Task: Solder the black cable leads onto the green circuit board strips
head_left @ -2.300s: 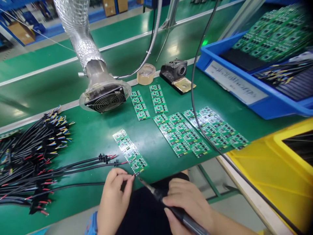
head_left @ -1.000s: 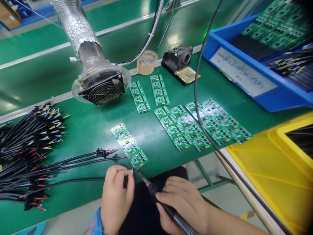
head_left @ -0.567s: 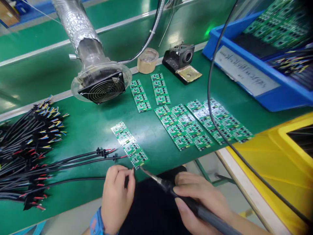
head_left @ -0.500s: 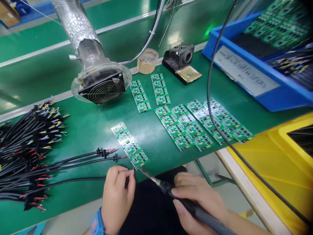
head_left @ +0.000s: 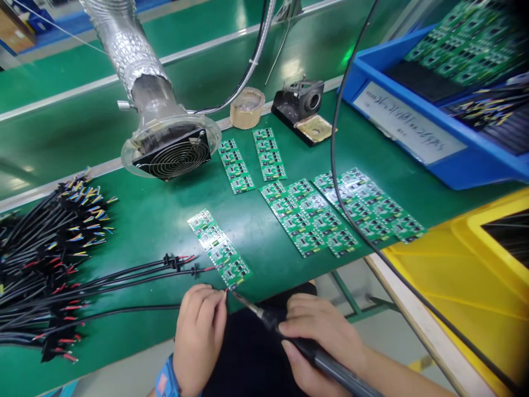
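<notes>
My right hand (head_left: pixel 318 339) grips a black soldering iron (head_left: pixel 308 353) whose tip meets the near end of a green circuit board strip (head_left: pixel 220 256) at the table's front edge. My left hand (head_left: pixel 200 331) pinches the thin end of a black wire (head_left: pixel 124 312) right at that same board corner, fingertips touching the tip area. Two other black wires with red ends (head_left: pixel 182 263) lie just left of the strip.
A bundle of black wires (head_left: pixel 45 259) covers the left of the green table (head_left: pixel 157 220). A fume fan on a foil duct (head_left: pixel 169 149) hangs over the middle. Several more board strips (head_left: pixel 326 215), a tape roll (head_left: pixel 247 107), an iron stand (head_left: pixel 300 105), a blue bin (head_left: pixel 417 138) and a yellow bin (head_left: pixel 467 286) lie right.
The iron's cord has swung left and my right hand has drawn nearer the board; the iron's tip stays at the board corner. My left hand keeps its pinch.
</notes>
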A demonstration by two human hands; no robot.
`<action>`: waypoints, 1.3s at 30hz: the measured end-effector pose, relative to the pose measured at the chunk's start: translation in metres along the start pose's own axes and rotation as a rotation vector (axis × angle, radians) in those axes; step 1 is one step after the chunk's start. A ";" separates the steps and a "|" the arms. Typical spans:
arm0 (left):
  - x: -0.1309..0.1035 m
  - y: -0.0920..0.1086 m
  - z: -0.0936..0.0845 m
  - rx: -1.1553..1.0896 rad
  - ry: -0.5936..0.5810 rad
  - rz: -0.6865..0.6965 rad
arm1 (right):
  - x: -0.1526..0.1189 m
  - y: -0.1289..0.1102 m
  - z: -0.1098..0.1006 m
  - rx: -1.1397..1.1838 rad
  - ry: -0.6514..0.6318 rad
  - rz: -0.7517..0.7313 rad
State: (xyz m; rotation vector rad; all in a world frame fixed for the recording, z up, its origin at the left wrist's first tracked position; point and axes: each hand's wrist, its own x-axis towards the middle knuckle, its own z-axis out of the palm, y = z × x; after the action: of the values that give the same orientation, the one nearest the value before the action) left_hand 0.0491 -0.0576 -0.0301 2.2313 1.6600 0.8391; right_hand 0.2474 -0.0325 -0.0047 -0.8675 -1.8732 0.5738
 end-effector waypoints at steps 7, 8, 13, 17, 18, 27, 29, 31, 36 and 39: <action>0.005 0.007 0.000 -0.055 0.056 -0.040 | -0.002 0.001 0.005 -0.072 -0.071 -0.079; 0.005 0.007 0.000 -0.052 0.060 -0.041 | -0.002 0.001 0.006 -0.076 -0.083 -0.086; 0.006 0.007 0.001 -0.030 0.077 -0.043 | -0.002 -0.003 0.004 -0.083 -0.071 -0.087; 0.007 0.008 0.002 -0.017 0.073 -0.046 | 0.000 -0.005 -0.005 -0.049 -0.034 0.015; 0.006 0.008 0.002 -0.016 0.072 -0.047 | 0.001 -0.005 -0.007 -0.029 -0.036 0.040; 0.006 0.008 0.002 -0.004 0.073 -0.042 | 0.000 0.000 -0.004 0.041 -0.044 0.039; 0.006 0.008 0.002 0.002 0.075 -0.037 | -0.002 -0.001 -0.004 0.027 -0.044 0.035; 0.004 0.006 0.002 0.018 0.063 -0.013 | -0.002 -0.001 -0.005 0.019 -0.044 0.027; -0.005 -0.003 0.000 0.090 -0.038 0.093 | -0.002 0.000 -0.005 0.042 -0.021 0.054; -0.009 -0.006 -0.002 0.106 -0.075 0.105 | -0.003 0.001 -0.002 0.033 -0.027 0.042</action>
State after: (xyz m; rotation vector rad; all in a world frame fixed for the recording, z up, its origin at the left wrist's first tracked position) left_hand 0.0418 -0.0639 -0.0342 2.4089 1.6005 0.6967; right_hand 0.2501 -0.0339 -0.0061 -0.8833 -1.8685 0.6437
